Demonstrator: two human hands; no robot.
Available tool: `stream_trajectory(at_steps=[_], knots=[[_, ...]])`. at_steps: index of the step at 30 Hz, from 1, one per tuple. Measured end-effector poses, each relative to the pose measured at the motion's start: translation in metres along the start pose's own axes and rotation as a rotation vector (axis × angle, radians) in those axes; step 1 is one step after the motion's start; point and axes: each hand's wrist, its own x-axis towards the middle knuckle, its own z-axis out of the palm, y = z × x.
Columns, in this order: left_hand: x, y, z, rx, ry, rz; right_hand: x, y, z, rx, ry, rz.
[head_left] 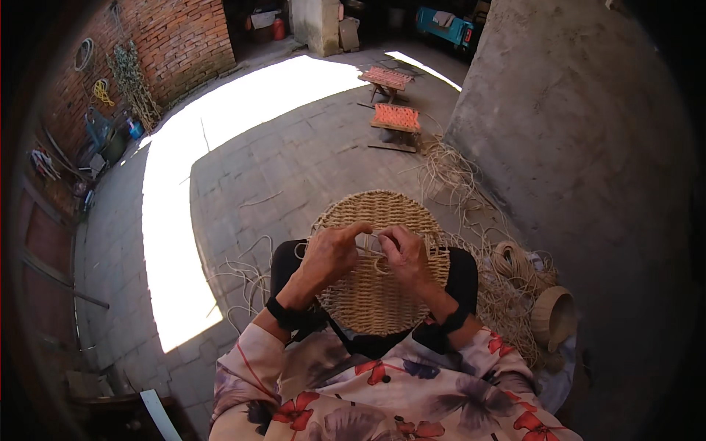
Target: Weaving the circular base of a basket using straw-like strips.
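Note:
A round, tan woven straw mat (360,303) rests across my lap, its weave running in rows. Above its middle, my left hand (332,253) pinches a thin length of straw cord (362,250), with the index finger stretched toward the other hand. Close beside it, my right hand (406,256) is closed with thumb and fingertips on the same cord. A small loop of cord shows on the mat below the fingertips. The exact grip of the fingertips is partly hidden.
Loose straw cord (507,283) lies heaped at my right, near a tipped woven basket (553,317). More strands (250,275) trail on the left. Two low stools with red woven seats (396,116) stand ahead beside a grey wall (573,132).

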Motion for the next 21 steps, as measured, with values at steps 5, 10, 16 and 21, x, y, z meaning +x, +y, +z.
stream_trajectory(at_steps=[5, 10, 16, 21], knots=[[-0.047, -0.020, -0.077, 0.026, 0.287, -0.232, 0.000, 0.008, -0.024, -0.018, 0.002, -0.105], [-0.084, -0.027, -0.090, 0.012, 0.181, -0.345, -0.008, 0.009, -0.013, -0.283, -0.020, -0.358], [-0.088, -0.025, -0.088, -0.023, 0.055, -0.271, -0.024, 0.001, 0.001, -0.627, -0.105, -0.394], [-0.096, -0.027, -0.095, -0.018, 0.177, -0.291, -0.020, -0.010, 0.000, -0.491, -0.124, -0.320]])
